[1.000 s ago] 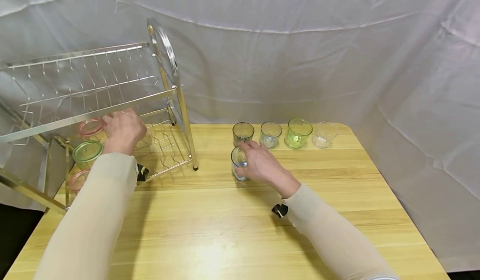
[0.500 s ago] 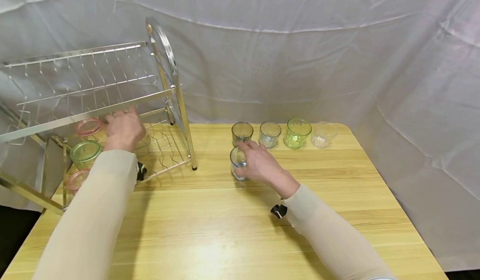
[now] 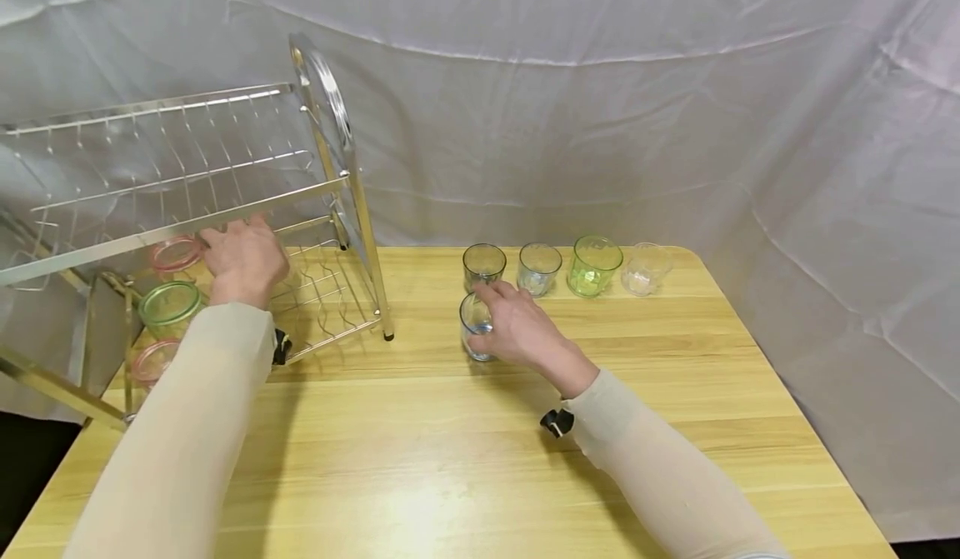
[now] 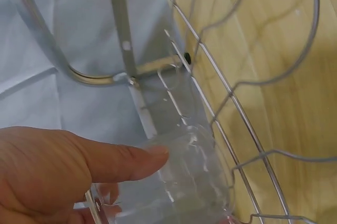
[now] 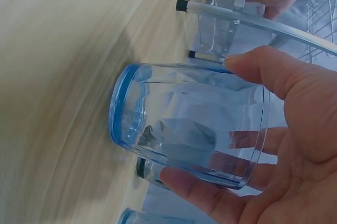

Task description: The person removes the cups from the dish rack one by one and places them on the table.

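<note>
My left hand (image 3: 246, 263) reaches under the upper tier of the metal dish rack (image 3: 366, 251). In the left wrist view its thumb presses on a clear glass (image 4: 192, 182), with fingertips seen behind it; the glass sits against the lower wires. Out on the table, my right hand (image 3: 521, 326) grips a blue-tinted glass (image 5: 179, 113) between thumb and fingers. That glass is upright, its thick blue base on or very near the wood. On the rack's lower tier, left of my left hand, are a green-rimmed glass (image 3: 170, 303) and two pink-rimmed glasses, one behind (image 3: 176, 252) and one in front (image 3: 153, 362).
Along the table's back edge stand a dark grey glass (image 3: 483, 266), a pale blue glass (image 3: 540, 269), a green glass (image 3: 595, 267) and a clear glass (image 3: 646, 269). A grey cloth (image 3: 570, 142) hangs behind them. The wooden table (image 3: 420, 451) extends in front.
My left hand has shifted very slightly left inside the rack. The right hand and its blue-tinted glass hold their place; the whole head view has drifted a little.
</note>
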A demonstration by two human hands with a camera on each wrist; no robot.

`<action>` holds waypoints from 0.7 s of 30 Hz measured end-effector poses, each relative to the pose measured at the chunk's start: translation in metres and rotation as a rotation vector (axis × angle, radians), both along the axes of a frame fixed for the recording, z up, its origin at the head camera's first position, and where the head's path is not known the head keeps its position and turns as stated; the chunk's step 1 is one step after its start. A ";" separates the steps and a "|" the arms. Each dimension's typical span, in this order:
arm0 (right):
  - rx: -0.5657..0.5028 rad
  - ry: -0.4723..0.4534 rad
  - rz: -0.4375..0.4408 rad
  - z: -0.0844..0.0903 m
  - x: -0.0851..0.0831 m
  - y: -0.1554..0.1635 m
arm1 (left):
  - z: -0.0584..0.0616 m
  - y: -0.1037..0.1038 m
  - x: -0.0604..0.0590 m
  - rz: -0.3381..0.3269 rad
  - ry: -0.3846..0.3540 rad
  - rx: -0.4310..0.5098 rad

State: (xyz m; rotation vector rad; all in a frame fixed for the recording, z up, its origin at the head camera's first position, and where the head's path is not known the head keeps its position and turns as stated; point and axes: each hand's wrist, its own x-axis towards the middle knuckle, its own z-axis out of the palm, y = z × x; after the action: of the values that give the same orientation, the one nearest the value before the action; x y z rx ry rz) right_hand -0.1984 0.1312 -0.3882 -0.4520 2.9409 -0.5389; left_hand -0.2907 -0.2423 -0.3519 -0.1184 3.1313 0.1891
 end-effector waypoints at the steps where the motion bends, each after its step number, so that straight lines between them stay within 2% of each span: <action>1: -0.001 -0.001 -0.002 0.000 0.000 0.000 | 0.000 0.001 0.002 0.001 0.006 -0.008; 5: -0.006 -0.003 -0.005 -0.001 0.000 0.000 | 0.001 0.005 0.012 -0.020 0.051 0.001; 10: -0.007 -0.010 -0.001 -0.001 0.000 0.000 | 0.000 0.011 0.029 -0.058 0.102 0.126; 14: -0.011 -0.008 0.003 0.000 0.001 -0.002 | 0.000 0.016 0.044 -0.054 0.155 0.232; 16: -0.015 -0.005 0.001 0.000 0.001 -0.002 | 0.002 0.018 0.051 -0.058 0.181 0.253; 18: -0.017 -0.002 -0.002 0.000 0.001 -0.002 | 0.005 0.021 0.058 -0.065 0.184 0.265; 21: -0.020 0.002 -0.008 -0.001 0.001 0.000 | 0.012 0.025 0.067 -0.064 0.140 0.255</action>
State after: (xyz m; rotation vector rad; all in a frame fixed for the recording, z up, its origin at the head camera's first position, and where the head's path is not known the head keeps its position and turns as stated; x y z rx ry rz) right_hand -0.1970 0.1311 -0.3894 -0.4434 2.9428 -0.5691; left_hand -0.2242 -0.2171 -0.3398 -0.0031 3.2065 0.6179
